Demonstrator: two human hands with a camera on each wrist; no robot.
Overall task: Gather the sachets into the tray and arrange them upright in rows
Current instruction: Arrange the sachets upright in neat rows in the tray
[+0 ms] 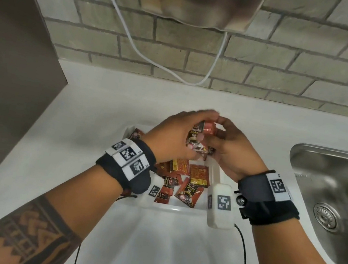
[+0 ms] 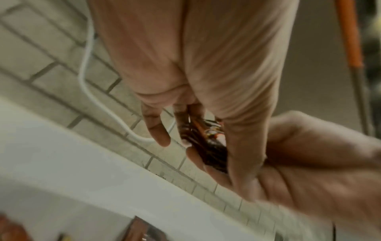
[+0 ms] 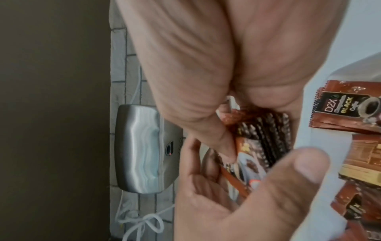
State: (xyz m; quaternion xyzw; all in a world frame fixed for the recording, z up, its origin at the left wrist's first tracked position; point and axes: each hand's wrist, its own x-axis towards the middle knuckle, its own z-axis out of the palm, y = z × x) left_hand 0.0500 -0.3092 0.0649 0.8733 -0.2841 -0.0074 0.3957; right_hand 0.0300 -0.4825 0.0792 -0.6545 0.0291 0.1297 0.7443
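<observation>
Step in hand: squaring a sachet bundle [image 1: 201,136], gripped by left hand [image 1: 174,136] and right hand [image 1: 233,155] above the tray [image 1: 170,208] far edge. Next: stand it upright in a row.

A grey brick wall [image 1: 270,62] backs a white counter [image 1: 79,117], a steel sink [image 1: 328,202] at right.

L hand [image 1: 174,135] & R hand [image 1: 232,151] grip a bunch of sachets [image 1: 201,136] betw. them, above tray [image 1: 170,208]. Loose sachets [image 1: 185,182] lie flat below wrists. Sink [image 1: 330,202] right of R hand.
</observation>
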